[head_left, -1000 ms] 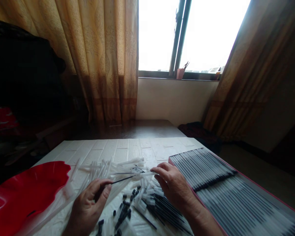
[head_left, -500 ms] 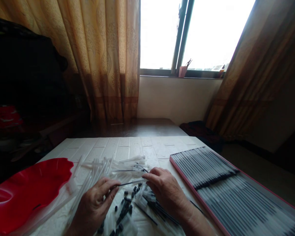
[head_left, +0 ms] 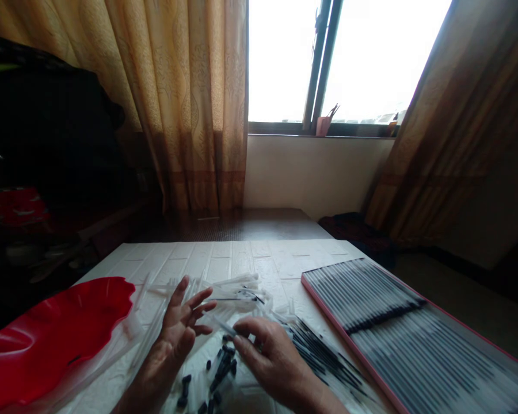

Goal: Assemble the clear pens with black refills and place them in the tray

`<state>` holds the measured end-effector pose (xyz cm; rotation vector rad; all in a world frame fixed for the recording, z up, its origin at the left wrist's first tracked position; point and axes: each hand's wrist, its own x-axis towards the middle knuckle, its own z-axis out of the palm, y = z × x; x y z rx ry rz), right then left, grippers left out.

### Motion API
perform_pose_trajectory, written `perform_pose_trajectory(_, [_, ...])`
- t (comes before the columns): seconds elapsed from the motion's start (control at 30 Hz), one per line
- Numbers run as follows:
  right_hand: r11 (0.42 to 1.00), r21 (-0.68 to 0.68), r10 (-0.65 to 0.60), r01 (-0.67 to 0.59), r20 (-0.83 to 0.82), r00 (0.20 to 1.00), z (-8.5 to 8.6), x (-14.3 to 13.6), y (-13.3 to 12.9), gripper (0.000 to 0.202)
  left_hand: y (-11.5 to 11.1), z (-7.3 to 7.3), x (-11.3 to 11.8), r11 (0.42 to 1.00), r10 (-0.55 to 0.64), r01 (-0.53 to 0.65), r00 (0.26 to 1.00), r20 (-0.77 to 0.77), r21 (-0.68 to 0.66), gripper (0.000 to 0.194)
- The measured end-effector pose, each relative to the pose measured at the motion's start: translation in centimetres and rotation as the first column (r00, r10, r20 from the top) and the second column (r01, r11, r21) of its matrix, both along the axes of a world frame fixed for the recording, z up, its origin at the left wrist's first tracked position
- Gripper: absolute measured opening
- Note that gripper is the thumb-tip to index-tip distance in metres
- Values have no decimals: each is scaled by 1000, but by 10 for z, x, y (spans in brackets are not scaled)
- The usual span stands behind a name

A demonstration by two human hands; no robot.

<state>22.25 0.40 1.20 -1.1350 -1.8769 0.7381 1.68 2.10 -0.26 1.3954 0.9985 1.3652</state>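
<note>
My left hand (head_left: 175, 330) is raised over the white table with its fingers spread and nothing in it. Between the thumb and forefinger of my right hand (head_left: 270, 351) is a slim, see-through pen barrel (head_left: 225, 326), tilted and somewhat blurred. Loose black caps (head_left: 224, 365) lie below and between my hands. Several thin black pen refills (head_left: 323, 351) are bunched to the right of my right hand. Behind my hands, clear pen barrels (head_left: 237, 282) lie in a loose pile, with a few dark thin pieces on top.
A pink-edged tray (head_left: 326, 306) holding rows of clear pens with dark parts stands at the right. On the left sits a red wavy-rimmed dish (head_left: 90, 322). Beyond the white brick-patterned tabletop (head_left: 280, 253) are curtains and a window.
My left hand has let go of the thin dark piece it pinched and opened its fingers. The right hand has moved down and left, uncovering the black refills, and now holds the barrel.
</note>
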Motion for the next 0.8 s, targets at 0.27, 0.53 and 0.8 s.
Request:
perform_pose_trajectory(0.27, [957, -269, -61, -113, -566, 822, 3, 7, 11, 43, -6, -19, 2, 988, -150, 147, 987, -58, -52, 56])
perform_pose_trajectory(0.53, [913, -294, 66, -284, -580, 812, 3, -9, -1, 33, -22, -5, 20, 956, -281, 269, 955, -97, -116, 54])
perform_pose_trajectory(0.8, [991, -103, -102, 83, -193, 976, 7, 25, 11, 24, -19, 5, 19, 971, -191, 177, 979, -74, -163, 53])
